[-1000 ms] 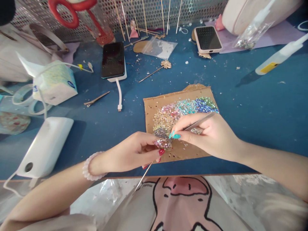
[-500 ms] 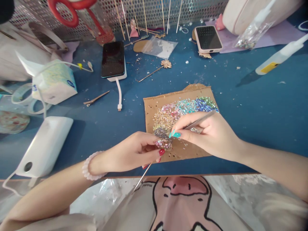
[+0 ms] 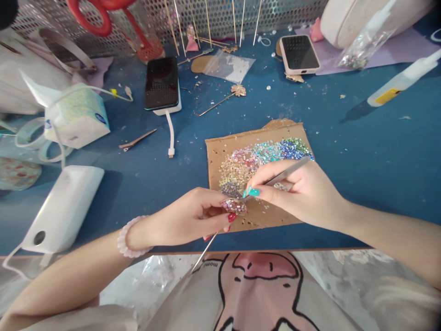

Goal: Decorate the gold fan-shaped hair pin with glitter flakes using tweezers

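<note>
My left hand (image 3: 193, 218), closed, pinches a hairpin by its head (image 3: 234, 207), which is covered in pink and clear rhinestones. Its thin metal shank (image 3: 206, 252) slants down below my fingers. From the right, my right hand (image 3: 303, 197) grips metal tweezers (image 3: 289, 172) like a pen. Their tips reach the upper right edge of the hairpin's head; whether a stone sits between them is too small to tell. Beneath both hands lies a cardboard sheet (image 3: 220, 146) strewn with loose rhinestones (image 3: 236, 170) grouped by colour, partly hidden by my right hand.
A glue bottle (image 3: 396, 85) stands at the right. Toward the back are a phone (image 3: 161, 85), another phone (image 3: 299, 54), a leaf-headed hairpin (image 3: 237, 90) and a plastic bag (image 3: 234, 66). On the left sit a hair clip (image 3: 138, 140), tissues (image 3: 77, 119) and a white device (image 3: 65, 207).
The hairpin's head has tilted slightly, and the tweezer tips have shifted a little at its edge. Both hands otherwise keep their places and grips.
</note>
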`<state>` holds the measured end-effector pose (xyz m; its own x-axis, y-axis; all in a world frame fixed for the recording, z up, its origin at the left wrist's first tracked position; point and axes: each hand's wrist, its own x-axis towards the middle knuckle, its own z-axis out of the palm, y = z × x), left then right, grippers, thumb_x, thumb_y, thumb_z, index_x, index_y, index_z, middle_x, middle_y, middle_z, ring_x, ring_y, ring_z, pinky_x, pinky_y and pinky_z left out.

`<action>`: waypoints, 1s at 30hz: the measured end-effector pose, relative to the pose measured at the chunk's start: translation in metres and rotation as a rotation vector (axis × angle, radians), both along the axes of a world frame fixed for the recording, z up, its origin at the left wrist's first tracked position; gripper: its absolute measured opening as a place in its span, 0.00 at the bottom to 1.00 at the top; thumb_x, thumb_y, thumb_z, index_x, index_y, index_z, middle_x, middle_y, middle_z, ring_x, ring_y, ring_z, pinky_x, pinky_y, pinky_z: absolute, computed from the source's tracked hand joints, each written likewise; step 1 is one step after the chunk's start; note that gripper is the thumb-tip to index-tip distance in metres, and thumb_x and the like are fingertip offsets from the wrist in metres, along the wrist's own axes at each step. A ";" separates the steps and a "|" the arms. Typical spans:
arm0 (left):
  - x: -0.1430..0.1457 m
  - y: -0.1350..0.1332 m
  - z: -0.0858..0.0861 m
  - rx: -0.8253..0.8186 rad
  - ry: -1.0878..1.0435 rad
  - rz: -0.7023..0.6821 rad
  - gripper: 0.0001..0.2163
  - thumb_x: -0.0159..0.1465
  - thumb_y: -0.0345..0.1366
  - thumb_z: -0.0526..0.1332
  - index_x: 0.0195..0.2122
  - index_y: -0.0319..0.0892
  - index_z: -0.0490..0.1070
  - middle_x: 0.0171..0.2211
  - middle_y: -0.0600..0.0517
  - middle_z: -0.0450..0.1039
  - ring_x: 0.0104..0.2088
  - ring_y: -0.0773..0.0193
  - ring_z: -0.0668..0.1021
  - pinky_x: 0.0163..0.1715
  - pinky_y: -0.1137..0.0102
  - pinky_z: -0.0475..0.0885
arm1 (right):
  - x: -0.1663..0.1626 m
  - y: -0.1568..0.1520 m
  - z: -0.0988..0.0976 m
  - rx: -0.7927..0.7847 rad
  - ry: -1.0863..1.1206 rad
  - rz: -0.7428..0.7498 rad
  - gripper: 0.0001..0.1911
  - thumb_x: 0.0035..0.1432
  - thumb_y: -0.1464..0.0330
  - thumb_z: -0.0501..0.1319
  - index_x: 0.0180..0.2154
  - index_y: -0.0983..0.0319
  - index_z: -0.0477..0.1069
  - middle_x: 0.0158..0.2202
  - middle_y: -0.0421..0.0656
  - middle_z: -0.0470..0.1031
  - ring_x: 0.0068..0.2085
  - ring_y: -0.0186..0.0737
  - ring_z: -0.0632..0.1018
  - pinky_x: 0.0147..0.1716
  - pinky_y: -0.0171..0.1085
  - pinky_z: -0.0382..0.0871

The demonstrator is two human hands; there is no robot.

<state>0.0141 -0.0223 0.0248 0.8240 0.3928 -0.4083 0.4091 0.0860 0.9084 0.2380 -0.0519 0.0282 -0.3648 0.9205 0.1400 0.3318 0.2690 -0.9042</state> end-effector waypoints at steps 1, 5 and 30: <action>0.000 0.000 0.000 -0.001 0.002 0.000 0.07 0.66 0.30 0.54 0.32 0.38 0.68 0.25 0.58 0.65 0.21 0.76 0.67 0.20 0.84 0.67 | 0.000 0.000 0.000 -0.003 -0.001 0.001 0.04 0.57 0.71 0.61 0.31 0.62 0.74 0.28 0.37 0.76 0.25 0.28 0.72 0.23 0.30 0.63; 0.000 0.000 0.000 0.006 0.010 0.002 0.07 0.66 0.30 0.54 0.31 0.38 0.68 0.25 0.58 0.65 0.20 0.76 0.67 0.20 0.84 0.67 | 0.000 0.000 0.000 -0.007 0.000 0.000 0.05 0.58 0.70 0.60 0.30 0.62 0.74 0.27 0.38 0.76 0.24 0.28 0.71 0.23 0.30 0.62; 0.001 -0.001 0.002 0.033 0.009 -0.014 0.08 0.66 0.30 0.54 0.30 0.38 0.67 0.24 0.57 0.65 0.20 0.76 0.67 0.19 0.84 0.66 | -0.001 -0.001 0.000 -0.026 0.010 -0.002 0.05 0.57 0.70 0.61 0.31 0.61 0.75 0.28 0.37 0.76 0.24 0.27 0.72 0.21 0.29 0.62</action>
<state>0.0146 -0.0231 0.0270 0.8262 0.3944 -0.4023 0.4180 0.0496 0.9071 0.2370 -0.0530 0.0278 -0.3619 0.9244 0.1200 0.3231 0.2452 -0.9141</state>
